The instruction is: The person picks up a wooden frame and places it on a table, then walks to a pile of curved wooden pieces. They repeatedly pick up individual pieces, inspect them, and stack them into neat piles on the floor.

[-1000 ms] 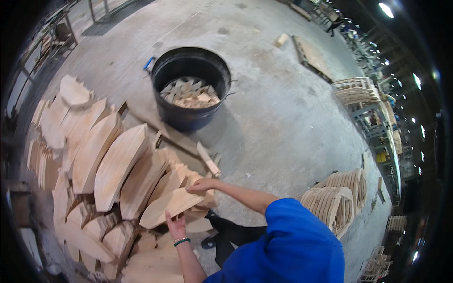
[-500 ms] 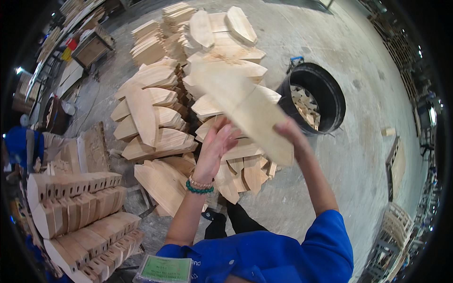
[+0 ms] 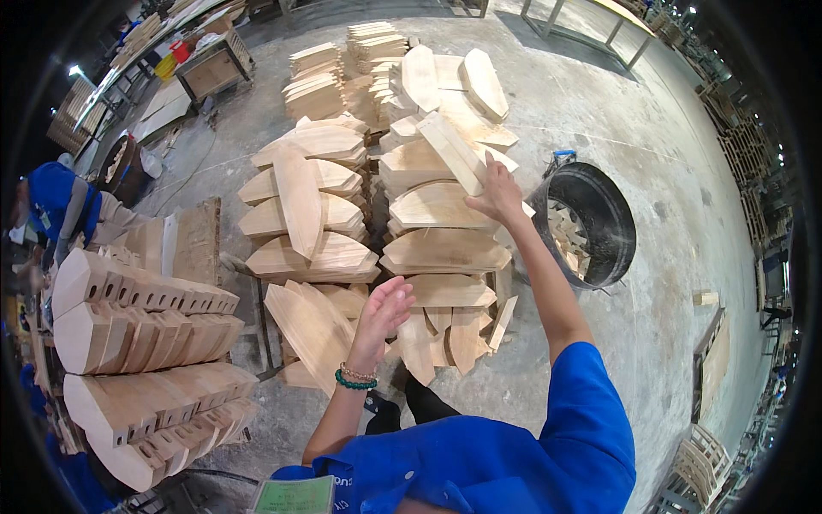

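My right hand [image 3: 499, 190] reaches forward and grips the near end of a pale wooden board [image 3: 451, 152], which lies slanted over the right-hand row of stacked boards. Those stacked boards [image 3: 445, 251] are flat pieces with angled ends. Nearer to me, my left hand [image 3: 385, 313] hovers palm inward with its fingers loosely apart, holding nothing. Below it are loose leaning boards [image 3: 312, 330]. To the left stands a second row of stacks [image 3: 312, 257], with one board [image 3: 298, 201] lying lengthwise across it.
A round black bin [image 3: 610, 218] with wood offcuts stands right of the stacks. Shaped wooden blocks with slots [image 3: 154, 343] are piled at the left. Beyond them a person in blue [image 3: 64, 201] bends over. A table [image 3: 604, 13] stands at the far right.
My right hand has carried the board forward onto the right-hand stacks. My left hand has come away from it and stays nearer to me. The view has shifted.
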Motion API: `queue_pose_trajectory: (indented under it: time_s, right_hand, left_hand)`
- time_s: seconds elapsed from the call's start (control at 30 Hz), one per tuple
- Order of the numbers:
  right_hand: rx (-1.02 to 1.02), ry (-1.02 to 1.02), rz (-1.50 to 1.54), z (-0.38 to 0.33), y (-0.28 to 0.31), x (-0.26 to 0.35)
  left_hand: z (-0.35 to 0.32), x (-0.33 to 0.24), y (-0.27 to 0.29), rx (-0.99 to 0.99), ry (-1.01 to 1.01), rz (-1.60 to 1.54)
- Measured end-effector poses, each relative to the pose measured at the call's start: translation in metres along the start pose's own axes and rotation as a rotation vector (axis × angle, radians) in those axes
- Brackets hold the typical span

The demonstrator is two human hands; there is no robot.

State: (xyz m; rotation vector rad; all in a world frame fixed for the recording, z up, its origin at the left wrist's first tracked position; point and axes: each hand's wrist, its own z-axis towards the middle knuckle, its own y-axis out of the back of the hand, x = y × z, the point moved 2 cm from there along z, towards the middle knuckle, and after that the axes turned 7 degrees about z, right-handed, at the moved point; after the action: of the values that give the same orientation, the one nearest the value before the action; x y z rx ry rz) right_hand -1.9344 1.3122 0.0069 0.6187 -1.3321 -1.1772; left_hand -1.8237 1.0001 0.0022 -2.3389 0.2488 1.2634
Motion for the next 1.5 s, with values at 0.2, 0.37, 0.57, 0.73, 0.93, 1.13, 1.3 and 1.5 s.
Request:
queue_pose_trajectory:
  time_s: [0.2,0.37,0.57,0.73,0.93,1.13,1.3,1.5]
  right_hand:
    - [-0.023,-0.283,0.550,0.034,0.021,-0.010]
    - [-0.298,0.095,0.667,0.035,0.084,-0.014]
    - [0.068,-0.076,0.029,0.024,0.057,0.021]
    - [0.026,-0.086,0.106,0.025,0.023,-0.040]
    - [-0.096,-0.051,0.456,0.032,0.030,-0.038]
    - [-0.304,0.167,0.433,0.031,0.089,0.013]
    - [-0.093,0.045,-0.088,0.014,0.048,0.010]
    - [-0.010,-0.117,0.426,0.023,0.005,-0.032]
  left_hand:
    - [-0.020,-0.010,0.015,-0.047,-0.042,-0.027]
    - [-0.022,-0.003,0.032,-0.080,-0.034,-0.078]
    - [-0.026,-0.008,0.035,-0.133,-0.055,-0.042]
    - [-0.019,-0.009,0.024,-0.040,-0.059,-0.004]
    - [-0.027,0.005,0.025,-0.044,0.014,-0.039]
    - [-0.037,0.010,0.039,-0.134,-0.019,-0.021]
    - [-0.036,0.007,0.036,-0.136,-0.031,-0.034]
    - [-0.040,0.016,0.025,-0.055,0.010,0.000]
